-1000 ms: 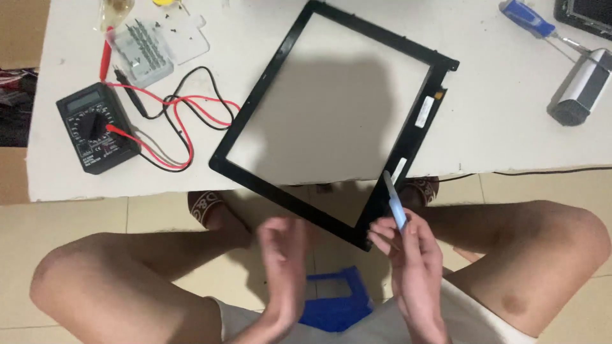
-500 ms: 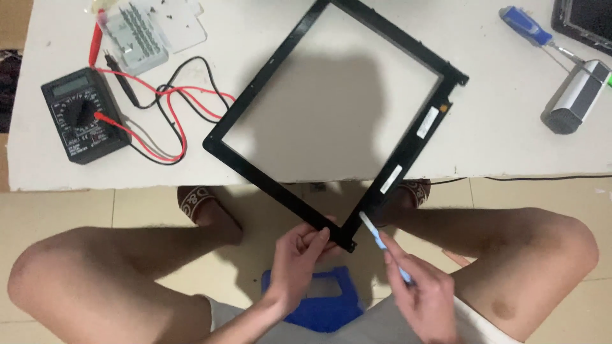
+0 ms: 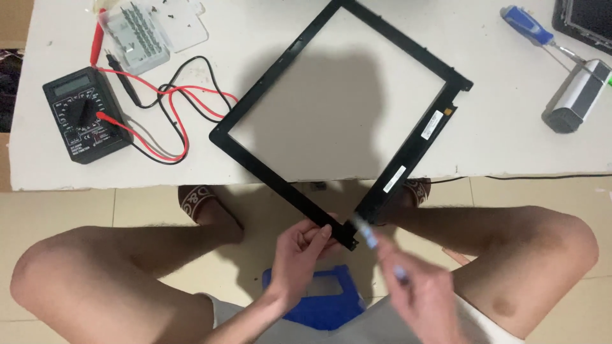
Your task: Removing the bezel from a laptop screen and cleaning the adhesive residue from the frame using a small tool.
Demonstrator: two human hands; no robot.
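Left hand [image 3: 305, 251]: my grip is pinched on the near corner of the black screen frame [image 3: 255, 162], thumb and fingers closed over the bar so the corner stays put while the tool works beside it.
Right hand [image 3: 426, 299]: blurred, but clenched round a slim pale-blue pry tool [image 3: 377, 245], its tip touching the frame's near corner just beside my left fingers.
Frame position: it lies diamond-wise on the white bench [image 3: 510, 146], most of it flat on the top, the near corner hanging past the bench edge over my lap. I judge the overhang is what lets me reach that corner from both sides.
Bench edge: it runs across under the frame's lower bars; the floor tiles [image 3: 57, 210] show below it.
Room on the left: the black multimeter [image 3: 86, 114] and its red and black leads [image 3: 166, 108] lie near the frame's left corner, the leads just beside it, so sliding that way is tight.
Room on the right: the blue-handled screwdriver [image 3: 529, 25] and the grey cylinder [image 3: 574, 95] sit well apart from the frame.
Far left: a clear bit case [image 3: 137, 35] is apart from everything I hold.
Below: my knees flank the hands; a blue seat [image 3: 322, 299] shows between them.
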